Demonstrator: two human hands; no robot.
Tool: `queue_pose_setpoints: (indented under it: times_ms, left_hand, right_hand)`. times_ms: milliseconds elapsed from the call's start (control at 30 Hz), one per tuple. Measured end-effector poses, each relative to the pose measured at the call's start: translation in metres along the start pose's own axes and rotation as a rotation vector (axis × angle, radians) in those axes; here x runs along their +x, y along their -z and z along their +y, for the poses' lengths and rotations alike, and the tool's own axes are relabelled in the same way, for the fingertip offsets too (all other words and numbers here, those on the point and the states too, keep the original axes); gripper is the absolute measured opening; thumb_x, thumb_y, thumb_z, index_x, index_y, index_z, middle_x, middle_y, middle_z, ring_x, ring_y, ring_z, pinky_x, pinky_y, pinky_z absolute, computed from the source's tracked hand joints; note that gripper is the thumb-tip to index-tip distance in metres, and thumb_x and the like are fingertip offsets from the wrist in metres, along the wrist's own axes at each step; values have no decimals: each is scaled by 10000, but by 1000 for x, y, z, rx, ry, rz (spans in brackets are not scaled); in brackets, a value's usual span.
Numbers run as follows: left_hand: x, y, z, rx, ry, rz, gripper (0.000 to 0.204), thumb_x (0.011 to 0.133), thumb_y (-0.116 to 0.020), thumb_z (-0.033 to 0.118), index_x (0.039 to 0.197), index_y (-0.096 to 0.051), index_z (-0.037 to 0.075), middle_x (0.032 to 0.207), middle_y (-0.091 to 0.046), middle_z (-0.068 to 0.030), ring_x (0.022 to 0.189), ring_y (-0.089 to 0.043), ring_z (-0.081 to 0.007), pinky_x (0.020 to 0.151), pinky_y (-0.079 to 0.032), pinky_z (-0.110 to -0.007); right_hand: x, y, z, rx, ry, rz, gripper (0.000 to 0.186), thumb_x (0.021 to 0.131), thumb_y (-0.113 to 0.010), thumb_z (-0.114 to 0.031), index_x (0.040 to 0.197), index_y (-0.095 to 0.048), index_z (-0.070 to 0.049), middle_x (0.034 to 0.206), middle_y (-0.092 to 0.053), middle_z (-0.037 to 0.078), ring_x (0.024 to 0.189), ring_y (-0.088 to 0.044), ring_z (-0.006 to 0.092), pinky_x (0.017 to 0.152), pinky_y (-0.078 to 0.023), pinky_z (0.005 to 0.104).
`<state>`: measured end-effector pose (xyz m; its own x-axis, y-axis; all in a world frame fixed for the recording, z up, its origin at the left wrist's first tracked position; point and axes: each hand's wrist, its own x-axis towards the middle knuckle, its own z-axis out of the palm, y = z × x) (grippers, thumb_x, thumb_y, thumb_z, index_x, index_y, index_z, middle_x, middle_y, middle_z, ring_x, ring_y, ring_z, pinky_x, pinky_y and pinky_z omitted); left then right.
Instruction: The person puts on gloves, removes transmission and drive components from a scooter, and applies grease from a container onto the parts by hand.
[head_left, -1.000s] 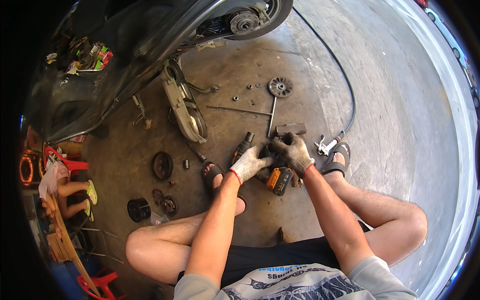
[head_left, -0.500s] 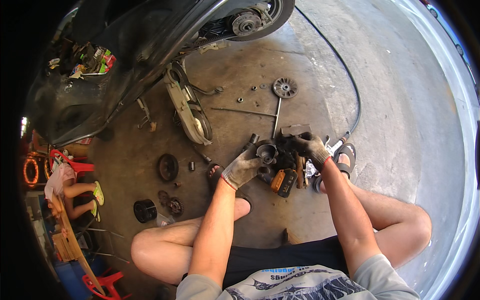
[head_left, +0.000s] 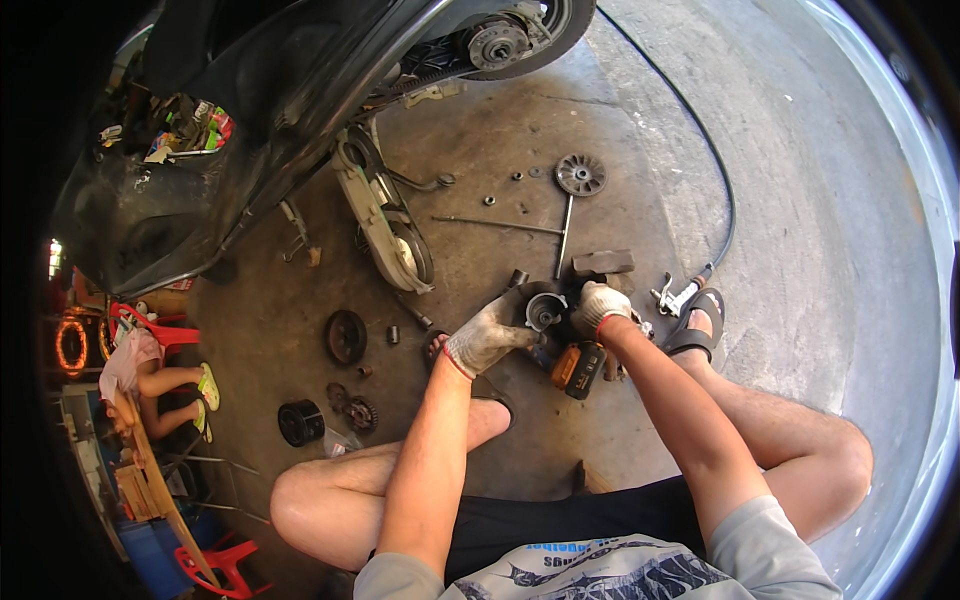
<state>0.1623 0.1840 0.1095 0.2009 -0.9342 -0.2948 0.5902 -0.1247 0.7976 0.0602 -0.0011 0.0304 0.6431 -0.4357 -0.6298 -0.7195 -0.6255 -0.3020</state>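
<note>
My gloved left hand [head_left: 490, 336] is closed on a dark metal cup-shaped part [head_left: 545, 311], its hollow face turned up. Just right of it, my gloved right hand [head_left: 603, 304] has curled fingers; what they grip is hidden. Beneath both lies a cordless power tool with an orange-and-black battery [head_left: 577, 371]. A dark block [head_left: 603, 262] sits beyond my right hand, and an air gun [head_left: 678, 297] lies beside my right foot. Farther forward are a T-handle wrench [head_left: 564, 236], a finned disc [head_left: 580, 174] and small nuts [head_left: 489, 200].
A black scooter [head_left: 180, 210] stands upper left, near a long casing [head_left: 380, 215] with a belt. Round parts [head_left: 344, 338] lie by my left leg. A person [head_left: 140, 370] sits at far left near red chairs [head_left: 215, 565]. A hose [head_left: 715, 140] runs along the right.
The cup-shaped part came into clear view in my left hand. My right hand moved right, then back down and left beside it, now turned with its back up.
</note>
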Motion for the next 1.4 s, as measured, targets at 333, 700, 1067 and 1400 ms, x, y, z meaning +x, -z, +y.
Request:
queue_pose_setpoints:
  times_ms: [333,700,1067,1400]
  left_hand:
    - [-43,30,152,720,105,34,628,798,-744,91,1379,-517,17,1258,-625,-63,1184,-555,-174,1036,-417,-309]
    - [-357,16,191,626,-261,845,696,810,-723,361,1375,-502,21,1098,-596,9,951,-549,-97,752,-443,-256]
    - [-418,111,-48,-267,-633,1137,535,842,-704,297,1313,-579,76,1161,-658,-17,1056,-588,-154,811,-462,-352]
    - [-468,254,-83,-464,-967,1726,429,883,-709,390,1204,-645,113,1068,-672,-8,1032,-586,-144,858,-472,-366]
  right_hand:
    - [39,-53,18,-160,101,212,324,854,-642,-382,1030,-687,-113,1057,-727,156,984,-712,321,807,-583,435]
    - [65,-9,-51,79,658,265,314,878,-632,-318,980,-675,-23,977,-708,221,935,-672,397,830,-532,454]
    - [40,11,-97,-382,1117,232,163,863,-643,-211,933,-690,-71,954,-664,146,940,-631,341,789,-519,435]
    - [1,-19,-236,-52,764,-168,305,875,-683,-207,1111,-635,-20,970,-703,167,890,-686,304,788,-537,362]
